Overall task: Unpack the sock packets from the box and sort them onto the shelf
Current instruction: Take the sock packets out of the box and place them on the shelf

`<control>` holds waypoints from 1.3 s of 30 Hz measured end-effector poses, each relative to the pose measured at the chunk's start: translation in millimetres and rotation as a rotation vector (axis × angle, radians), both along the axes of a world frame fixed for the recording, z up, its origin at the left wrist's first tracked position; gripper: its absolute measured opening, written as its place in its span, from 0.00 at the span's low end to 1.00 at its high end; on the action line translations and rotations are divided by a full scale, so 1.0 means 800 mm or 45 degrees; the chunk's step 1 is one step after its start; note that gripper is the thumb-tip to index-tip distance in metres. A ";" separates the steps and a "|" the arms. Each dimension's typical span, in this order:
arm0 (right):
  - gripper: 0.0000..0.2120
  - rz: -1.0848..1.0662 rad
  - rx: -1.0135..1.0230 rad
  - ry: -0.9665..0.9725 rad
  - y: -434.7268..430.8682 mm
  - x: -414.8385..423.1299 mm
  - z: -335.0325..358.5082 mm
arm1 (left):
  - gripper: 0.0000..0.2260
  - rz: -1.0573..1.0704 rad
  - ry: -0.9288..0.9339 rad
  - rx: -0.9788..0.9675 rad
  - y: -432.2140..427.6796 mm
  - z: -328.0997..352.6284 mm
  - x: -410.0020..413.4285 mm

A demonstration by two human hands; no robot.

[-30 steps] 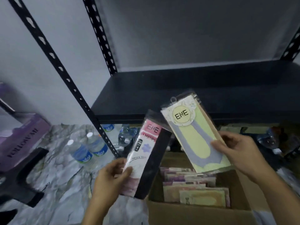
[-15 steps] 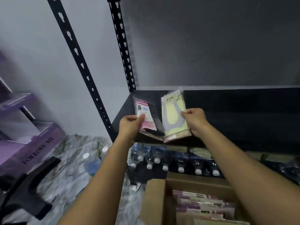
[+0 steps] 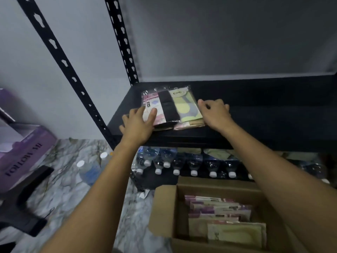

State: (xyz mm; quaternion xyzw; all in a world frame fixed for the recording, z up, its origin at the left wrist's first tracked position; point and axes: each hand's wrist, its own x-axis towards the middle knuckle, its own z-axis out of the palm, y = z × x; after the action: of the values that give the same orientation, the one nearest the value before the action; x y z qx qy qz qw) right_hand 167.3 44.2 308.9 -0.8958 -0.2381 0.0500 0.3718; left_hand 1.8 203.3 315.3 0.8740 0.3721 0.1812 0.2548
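Two sock packets lie flat side by side at the left end of the black shelf [image 3: 264, 110]: a pink and black packet [image 3: 165, 108] and a yellow and grey packet [image 3: 186, 106]. My left hand [image 3: 136, 125] rests flat on the pink packet's near left corner, fingers spread. At the yellow packet's right edge my right hand [image 3: 215, 114] touches it with loosely curled fingers and grips nothing. Below, the open cardboard box [image 3: 164, 216] holds several more sock packets [image 3: 224, 221] standing in rows.
Shrink-wrapped water bottles [image 3: 193, 165] fill the space under the shelf. Two loose bottles [image 3: 89, 170] stand on the marble floor to the left. A purple carton [image 3: 23, 152] and a black object [image 3: 23, 207] lie further left. Black slotted uprights [image 3: 73, 77] frame the shelf's left side.
Both hands carried the two packets from above the box up to the shelf and laid them flat there. The grips have loosened, and the hands now rest on or beside the packets.
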 end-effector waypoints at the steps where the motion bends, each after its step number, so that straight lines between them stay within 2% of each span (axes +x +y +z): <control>1: 0.24 0.003 0.123 -0.012 -0.018 -0.008 -0.006 | 0.25 -0.014 -0.121 0.012 -0.013 -0.007 -0.009; 5: 0.09 0.096 0.490 -0.065 -0.099 -0.061 -0.037 | 0.14 -0.084 -0.474 0.059 -0.084 -0.052 -0.047; 9: 0.05 0.189 0.565 -0.092 -0.169 -0.106 -0.086 | 0.13 -0.291 -0.452 -0.182 -0.153 -0.122 -0.066; 16: 0.03 0.209 0.255 0.208 -0.242 -0.121 -0.189 | 0.19 -0.511 0.015 -0.444 -0.212 -0.242 -0.065; 21: 0.04 0.172 0.156 0.279 -0.272 -0.113 -0.239 | 0.12 -0.554 0.090 -0.393 -0.230 -0.277 -0.056; 27: 0.06 0.122 0.020 0.320 -0.289 -0.103 -0.281 | 0.16 -0.631 0.249 -0.444 -0.234 -0.324 -0.050; 32: 0.04 0.161 -0.071 0.375 -0.299 -0.098 -0.318 | 0.17 -0.697 0.370 -0.475 -0.247 -0.362 -0.036; 39: 0.08 0.178 -0.373 0.455 -0.299 -0.085 -0.382 | 0.19 -0.794 0.566 -0.490 -0.260 -0.414 -0.015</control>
State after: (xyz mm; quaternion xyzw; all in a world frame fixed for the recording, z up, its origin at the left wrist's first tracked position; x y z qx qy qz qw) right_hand 99.1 -195.1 3.0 -0.8985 -0.2201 0.2672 0.2698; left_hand -9.9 -5.1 -16.1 0.8989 0.1629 -0.1700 0.3696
